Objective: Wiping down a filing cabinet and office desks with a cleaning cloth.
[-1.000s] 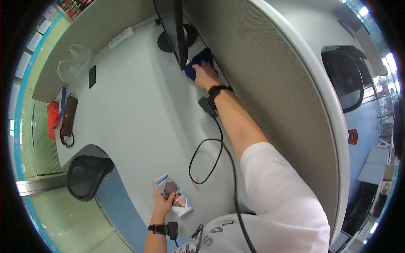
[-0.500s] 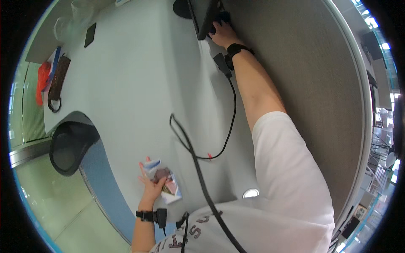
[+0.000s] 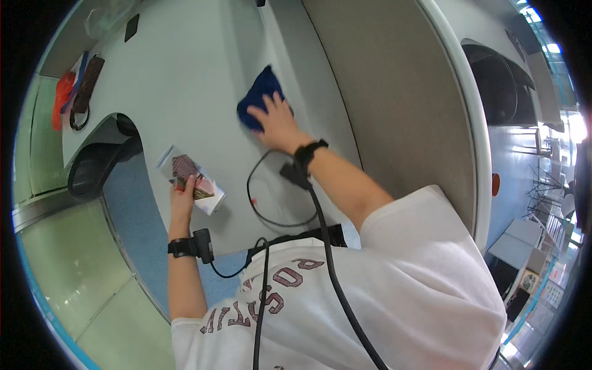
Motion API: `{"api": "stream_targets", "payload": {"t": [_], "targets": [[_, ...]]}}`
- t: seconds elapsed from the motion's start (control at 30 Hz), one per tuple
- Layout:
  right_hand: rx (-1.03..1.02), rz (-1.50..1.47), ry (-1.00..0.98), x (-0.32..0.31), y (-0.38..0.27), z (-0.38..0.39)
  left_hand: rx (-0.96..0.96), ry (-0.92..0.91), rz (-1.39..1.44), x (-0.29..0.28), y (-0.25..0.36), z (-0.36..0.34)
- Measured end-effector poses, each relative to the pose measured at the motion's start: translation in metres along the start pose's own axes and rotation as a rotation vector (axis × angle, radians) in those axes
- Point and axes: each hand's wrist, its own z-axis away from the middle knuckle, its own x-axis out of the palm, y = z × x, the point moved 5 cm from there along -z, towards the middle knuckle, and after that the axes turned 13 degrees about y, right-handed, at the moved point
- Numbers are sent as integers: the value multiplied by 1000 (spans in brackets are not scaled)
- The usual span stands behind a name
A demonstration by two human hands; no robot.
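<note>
My left hand [image 3: 183, 196] grips a flat white and pale blue printed packet [image 3: 209, 196] with a brown, red and green picture on it. The thumb lies over its face; the other fingers are mostly hidden. To the right and farther off, my right hand [image 3: 277, 123] holds a dark blue cloth [image 3: 254, 98], its fingers spread across the top. The cloth looks bunched, with one corner pointing away from me. It is over the light grey desk [image 3: 197, 80]; whether it touches the surface I cannot tell.
A phone [image 3: 131, 28], a brown case with a strap [image 3: 88, 86] and a red bag [image 3: 63, 98] lie at the far left. A dark chair [image 3: 92, 169] stands at the desk's left edge. A grey partition [image 3: 394, 92] borders the right. Black cables [image 3: 333, 271] hang before me.
My right hand has come nearer and leftward from beside the monitor, bringing the dark blue cloth. My left hand has lifted the packet and moved it left. The view has shifted.
</note>
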Motion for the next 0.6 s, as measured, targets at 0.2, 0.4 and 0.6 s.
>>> {"api": "stream_targets", "payload": {"t": [0.2,0.4,0.6], "targets": [[-286,-77,-7,9,-32,110,38,98,-2,-61,-5,43],[208,53,86,-15,44,29,-54,123,66,-108,-43,67],[423,145,32,-16,109,-63,-154,160,45,-137,-91,63]]}}
